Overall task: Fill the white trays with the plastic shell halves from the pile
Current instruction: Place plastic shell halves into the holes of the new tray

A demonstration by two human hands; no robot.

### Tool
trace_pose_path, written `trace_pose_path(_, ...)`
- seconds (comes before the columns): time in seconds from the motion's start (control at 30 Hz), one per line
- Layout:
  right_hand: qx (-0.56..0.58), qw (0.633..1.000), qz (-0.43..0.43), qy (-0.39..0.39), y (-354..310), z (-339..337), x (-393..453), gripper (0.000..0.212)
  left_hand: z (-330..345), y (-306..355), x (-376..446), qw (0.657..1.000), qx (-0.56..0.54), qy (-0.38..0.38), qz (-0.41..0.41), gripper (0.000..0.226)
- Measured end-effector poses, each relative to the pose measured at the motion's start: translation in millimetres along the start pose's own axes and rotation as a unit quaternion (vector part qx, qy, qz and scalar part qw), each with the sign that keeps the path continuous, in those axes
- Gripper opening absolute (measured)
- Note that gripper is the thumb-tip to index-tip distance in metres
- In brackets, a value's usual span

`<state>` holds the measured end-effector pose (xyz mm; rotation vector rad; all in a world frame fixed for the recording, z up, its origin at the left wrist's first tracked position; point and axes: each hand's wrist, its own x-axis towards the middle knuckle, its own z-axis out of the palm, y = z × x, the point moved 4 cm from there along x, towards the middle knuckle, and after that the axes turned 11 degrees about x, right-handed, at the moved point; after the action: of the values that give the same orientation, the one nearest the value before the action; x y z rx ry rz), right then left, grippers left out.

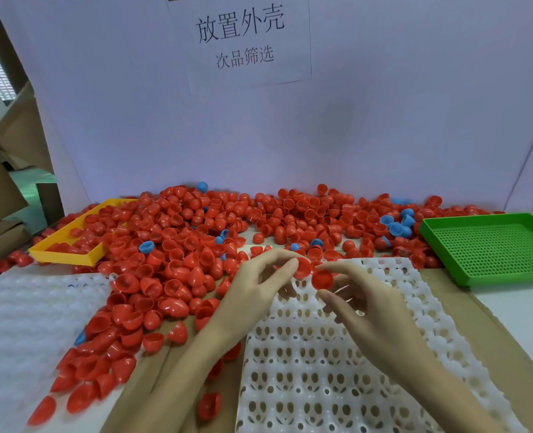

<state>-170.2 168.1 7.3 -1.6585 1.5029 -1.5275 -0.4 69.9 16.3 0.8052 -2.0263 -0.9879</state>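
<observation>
Under your forearms a white tray (337,364) is lying on cardboard (509,354), its cups showing no shells. Your left hand (256,285) is pinching one red shell (302,267) at its fingertips — your right hand (365,304) is pinching another shell (322,279) just beside it, over the tray's far edge. Behind them the pile (215,232) is spreading wide, spilling into a yellow tray (62,242) at left — a green tray (493,248) is sitting at right.
</observation>
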Motion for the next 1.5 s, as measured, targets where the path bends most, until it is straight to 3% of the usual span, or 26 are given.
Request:
trace_pose_path(0.33, 0.028, 1.000, 0.008, 0.003, 2.3, 2.5, 0.2, 0.020, -3.0, 0.2, -1.6, 0.999, 0.017, -0.026, 0.027, 0.031)
trace_pose_path(0.5, 0.037, 0.999, -0.007, 0.017, 2.1, 1.7, 0.1, 0.033, 0.0, -3.2, 0.0, 1.000, 0.004, -0.010, 0.023, 0.027)
trace_pose_path(0.6, 0.024, 0.999, -0.013, 0.025, -0.1, -2.7, 1.1, 0.028, 4.9, -7.1, 0.0, 1.000, 0.017, 0.010, 0.001, 0.027)
trace_pose_path(0.73, -0.071, 0.996, 0.008, 0.045, 8.2, -27.9, 15.2, 0.005, 8.7, -14.5, -0.1, 0.990, 0.139, 0.025, -0.004, 0.018)
trace_pose_path(0.87, -0.127, 0.986, 0.085, 0.071, 26.5, -63.1, 31.0, 0.008, 22.7, -20.6, -5.1, 0.938, 0.327, -0.094, 0.068, 0.028)
trace_pose_path(0.97, -0.174, 0.977, 0.109, 0.061, 35.6, -70.9, 42.7, 0.010, 27.9, -24.6, -6.2, 0.910, 0.384, -0.120, 0.101, 0.041)
trace_pose_path(1.13, -0.264, 0.959, 0.099, 0.030, 45.6, -55.8, 73.2, 0.010, 27.0, -27.2, -5.1, 0.907, 0.390, -0.116, 0.111, 0.044)
trace_pose_path(1.23, -0.312, 0.945, 0.098, -0.016, 55.8, -43.5, 82.0, 0.022, 27.1, -26.9, -6.1, 0.905, 0.393, -0.118, 0.115, 0.044)
trace_pose_path(1.37, -0.306, 0.947, 0.091, -0.020, 61.0, -44.1, 80.1, 0.031, 23.0, -24.7, -5.3, 0.911, 0.376, -0.113, 0.128, 0.042)
trace_pose_path(1.5, -0.270, 0.959, 0.088, -0.012, 52.2, -54.1, 73.1, 0.027, 3.9, -22.2, 2.2, 0.951, 0.290, 0.005, 0.105, 0.024)
